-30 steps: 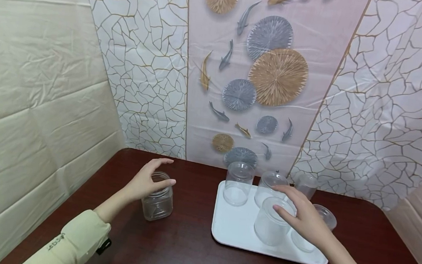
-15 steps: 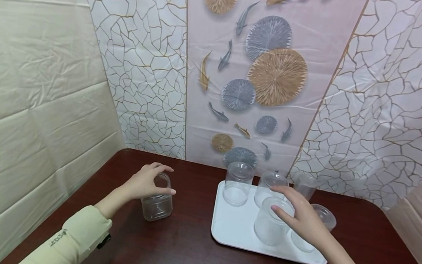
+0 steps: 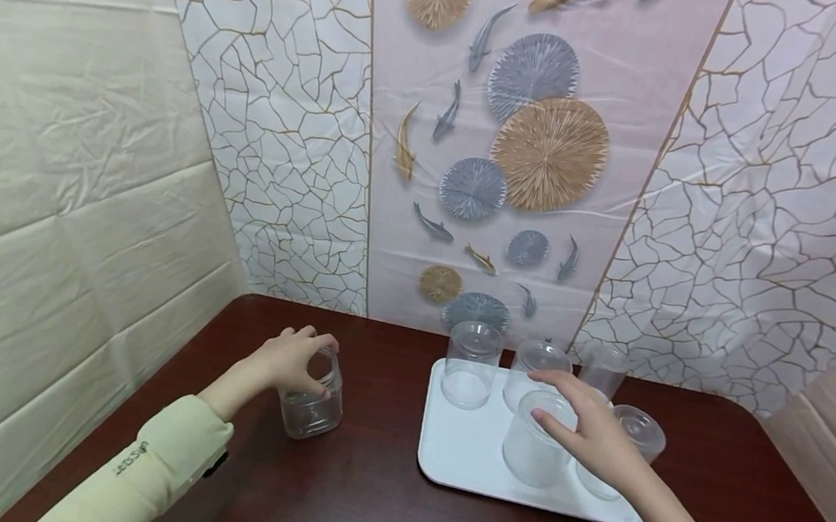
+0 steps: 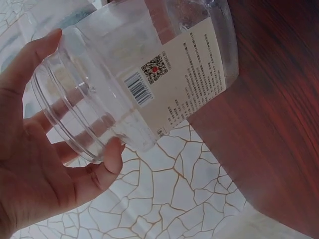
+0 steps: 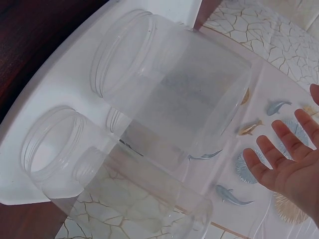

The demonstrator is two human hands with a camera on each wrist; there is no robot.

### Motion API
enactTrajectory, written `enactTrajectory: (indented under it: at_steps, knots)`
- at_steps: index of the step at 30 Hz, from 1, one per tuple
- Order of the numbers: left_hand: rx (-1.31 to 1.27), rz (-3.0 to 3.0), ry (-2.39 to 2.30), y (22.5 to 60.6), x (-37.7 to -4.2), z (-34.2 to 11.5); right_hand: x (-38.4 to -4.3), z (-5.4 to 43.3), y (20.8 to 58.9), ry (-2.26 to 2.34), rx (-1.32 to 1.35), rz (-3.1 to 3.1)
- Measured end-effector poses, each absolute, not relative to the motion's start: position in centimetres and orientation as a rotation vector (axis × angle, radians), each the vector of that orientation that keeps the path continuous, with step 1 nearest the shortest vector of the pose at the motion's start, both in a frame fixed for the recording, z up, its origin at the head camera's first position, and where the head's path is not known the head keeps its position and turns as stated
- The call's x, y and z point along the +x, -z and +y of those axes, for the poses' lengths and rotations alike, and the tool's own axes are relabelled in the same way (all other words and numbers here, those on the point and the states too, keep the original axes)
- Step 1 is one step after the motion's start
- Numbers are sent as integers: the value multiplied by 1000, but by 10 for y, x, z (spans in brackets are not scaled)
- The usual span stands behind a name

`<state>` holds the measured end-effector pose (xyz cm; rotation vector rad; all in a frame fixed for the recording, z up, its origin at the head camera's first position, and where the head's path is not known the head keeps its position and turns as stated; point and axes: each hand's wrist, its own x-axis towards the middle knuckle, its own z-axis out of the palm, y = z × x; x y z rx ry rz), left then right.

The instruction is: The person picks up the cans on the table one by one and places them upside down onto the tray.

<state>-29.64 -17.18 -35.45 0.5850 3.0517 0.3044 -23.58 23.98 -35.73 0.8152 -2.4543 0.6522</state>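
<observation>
A clear plastic jar (image 3: 312, 419) stands upright on the left part of the table, mouth up. My left hand (image 3: 292, 361) grips it around the threaded neck, thumb on the near side and fingers on the far side. The left wrist view shows a printed label (image 4: 179, 74) with a barcode and a QR code on the jar. Just above an upside-down clear jar (image 3: 531, 455) on the white tray (image 3: 457, 451) hovers my right hand (image 3: 593, 430). Its fingers are spread and hold nothing; the right wrist view shows the hand (image 5: 294, 174) apart from the jars.
Several other clear jars stand upside down on the tray, including one at its back left (image 3: 470, 373) and one at the right (image 3: 637, 438). The dark red-brown table (image 3: 361, 488) meets a patterned wall covering (image 3: 307, 160) at the back.
The left hand has lowered onto the jar's neck, and its fingers have closed around it. The right hand has shifted slightly left above the tray jar, still holding nothing.
</observation>
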Motion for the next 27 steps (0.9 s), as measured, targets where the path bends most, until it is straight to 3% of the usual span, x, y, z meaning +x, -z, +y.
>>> enactTrajectory:
  at_steps: [27]
  knots:
    - [610, 3021, -317, 341, -300, -174, -234, 235, 351, -662, 787, -2491]
